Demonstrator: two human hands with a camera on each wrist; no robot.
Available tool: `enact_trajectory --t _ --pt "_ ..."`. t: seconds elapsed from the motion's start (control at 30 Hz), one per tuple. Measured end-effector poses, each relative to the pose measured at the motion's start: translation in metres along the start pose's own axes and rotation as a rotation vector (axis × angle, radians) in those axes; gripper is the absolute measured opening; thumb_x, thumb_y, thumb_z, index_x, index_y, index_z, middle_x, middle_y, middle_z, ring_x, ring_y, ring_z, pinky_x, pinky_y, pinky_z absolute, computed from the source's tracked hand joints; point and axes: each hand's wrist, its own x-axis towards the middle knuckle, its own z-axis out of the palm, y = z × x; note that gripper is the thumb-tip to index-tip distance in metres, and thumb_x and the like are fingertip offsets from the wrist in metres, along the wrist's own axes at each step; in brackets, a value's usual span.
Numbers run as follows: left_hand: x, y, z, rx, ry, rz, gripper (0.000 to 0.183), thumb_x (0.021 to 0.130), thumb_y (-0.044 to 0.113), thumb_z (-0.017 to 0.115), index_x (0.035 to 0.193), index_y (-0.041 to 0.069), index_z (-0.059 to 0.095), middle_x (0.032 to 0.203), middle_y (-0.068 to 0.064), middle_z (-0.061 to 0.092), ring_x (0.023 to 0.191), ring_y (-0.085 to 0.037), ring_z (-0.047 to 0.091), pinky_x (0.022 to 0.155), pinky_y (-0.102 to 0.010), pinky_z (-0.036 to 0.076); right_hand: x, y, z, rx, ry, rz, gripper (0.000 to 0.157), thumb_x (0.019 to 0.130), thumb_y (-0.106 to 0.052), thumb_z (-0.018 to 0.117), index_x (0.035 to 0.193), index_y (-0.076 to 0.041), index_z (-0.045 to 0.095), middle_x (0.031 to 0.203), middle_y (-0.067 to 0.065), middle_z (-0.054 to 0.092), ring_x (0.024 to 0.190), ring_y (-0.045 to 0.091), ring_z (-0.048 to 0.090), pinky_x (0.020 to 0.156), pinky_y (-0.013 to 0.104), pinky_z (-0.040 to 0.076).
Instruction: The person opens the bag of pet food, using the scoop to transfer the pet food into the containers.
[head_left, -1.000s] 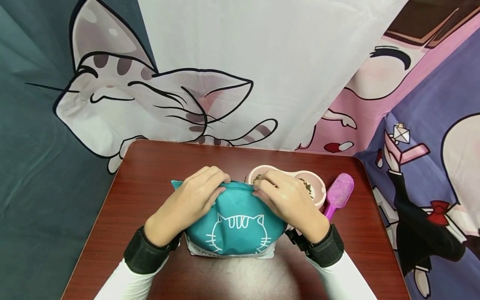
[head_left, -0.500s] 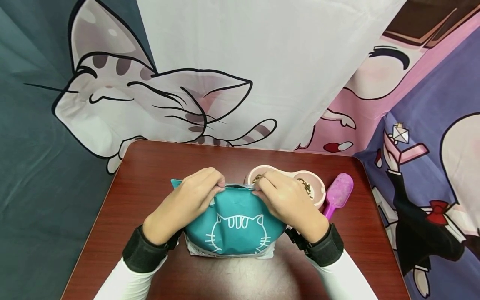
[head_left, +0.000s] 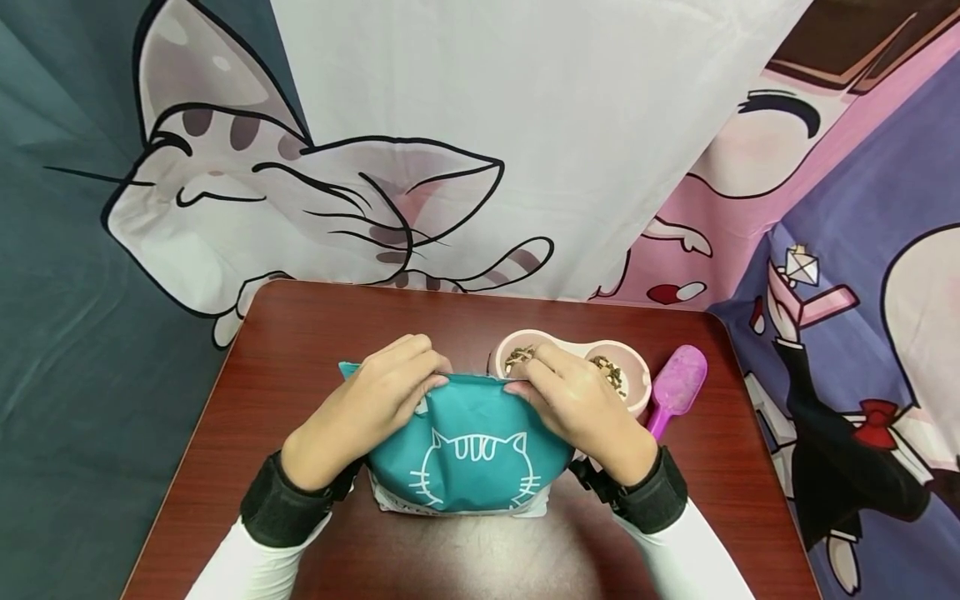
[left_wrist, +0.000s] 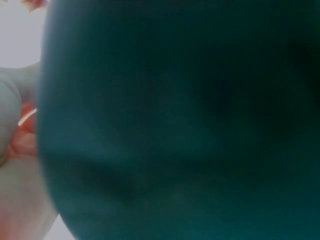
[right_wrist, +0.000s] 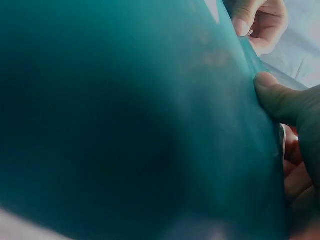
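Note:
A teal pouch bag (head_left: 480, 442) with a white cat-face outline stands on the table in front of the person. My left hand (head_left: 382, 387) pinches its top edge on the left, thumb on the near side. At the right part of the same edge, my right hand (head_left: 573, 396) grips it with thumb in front and fingers behind. In the right wrist view the right thumb (right_wrist: 280, 97) presses the bag's face close to the rim. The bag (left_wrist: 175, 120) fills most of the left wrist view. Between the hands its top edges lie together.
Behind the right hand sits a pale pink double bowl (head_left: 637, 375) with dry brown-green bits in both wells. A purple scoop (head_left: 678, 383) lies to its right. The brown table (head_left: 315, 321) ends at a cloth backdrop (head_left: 570, 150) printed with cartoon figures.
Half a second ago the bag's mouth showed a dark gap between the hands; now its edges meet. Both hands keep their hold and have barely shifted.

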Motion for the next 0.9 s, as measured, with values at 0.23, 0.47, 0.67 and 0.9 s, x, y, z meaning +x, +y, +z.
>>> enact_trajectory --t 0.23,0.47,0.67,0.9 --pt "0.001 0.001 0.001 0.044 -0.027 0.023 0.003 0.099 0.007 0.067 0.1 0.009 0.065 0.091 0.001 0.055 0.09 -0.013 0.052 0.078 -0.026 0.05 0.004 -0.004 -0.002 -0.037 -0.036 0.024 0.021 0.102 -0.03 0.066 0.095 -0.01 0.069 0.086 0.002 0.06 0.073 0.016 0.064 0.058 0.031 0.054" --pt "0.002 0.002 0.001 0.072 -0.055 0.043 0.003 0.101 0.008 0.064 0.102 0.006 0.064 0.092 -0.001 0.053 0.089 -0.015 0.05 0.078 -0.028 0.048 0.014 -0.013 0.0 -0.082 -0.116 0.049 0.013 0.096 -0.022 0.072 0.101 -0.01 0.072 0.091 0.002 0.06 0.084 0.018 0.062 0.069 0.031 0.054" --pt "0.003 0.002 0.003 0.044 -0.041 -0.01 0.007 0.098 0.006 0.068 0.102 0.008 0.063 0.092 0.0 0.056 0.09 -0.013 0.052 0.078 -0.028 0.051 0.019 -0.016 0.005 -0.099 -0.116 0.081 0.011 0.096 -0.02 0.071 0.097 -0.009 0.07 0.096 0.003 0.065 0.096 0.022 0.065 0.085 0.036 0.056" --pt "0.004 0.004 0.001 0.023 -0.038 -0.053 0.009 0.096 0.006 0.071 0.101 0.008 0.064 0.094 0.0 0.058 0.091 -0.013 0.056 0.077 -0.028 0.054 0.022 -0.019 0.005 -0.094 -0.134 0.153 0.013 0.096 -0.026 0.072 0.095 -0.013 0.071 0.099 0.001 0.066 0.098 0.02 0.065 0.084 0.037 0.056"
